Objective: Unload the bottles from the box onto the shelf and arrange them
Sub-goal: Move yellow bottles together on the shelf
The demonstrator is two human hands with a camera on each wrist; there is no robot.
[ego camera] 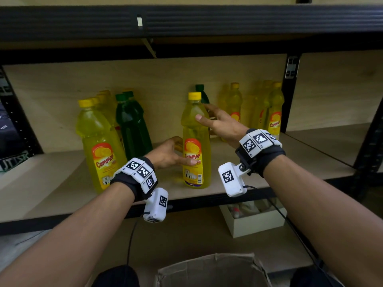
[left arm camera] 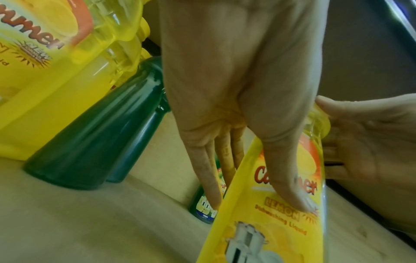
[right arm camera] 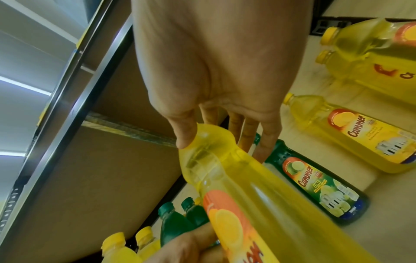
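Note:
A yellow lemon-liquid bottle (ego camera: 195,141) stands upright near the front of the wooden shelf (ego camera: 51,193). My left hand (ego camera: 180,153) holds it low down, with the thumb across the label (left arm camera: 290,186) and the fingers (left arm camera: 211,178) behind. My right hand (ego camera: 204,112) is at the bottle's shoulder (right arm camera: 209,151); its thumb tip touches there and its straight fingers (right arm camera: 265,142) reach past, towards a green lime bottle (right arm camera: 315,183) behind. The open cardboard box (ego camera: 213,270) sits below me; its inside is hidden.
Left on the shelf stand several yellow bottles (ego camera: 99,146) and green ones (ego camera: 132,125). More yellow bottles (ego camera: 273,112) stand right, by a black upright (ego camera: 290,90). The upper shelf beam (ego camera: 186,21) hangs overhead. A small white box (ego camera: 252,220) lies under the shelf.

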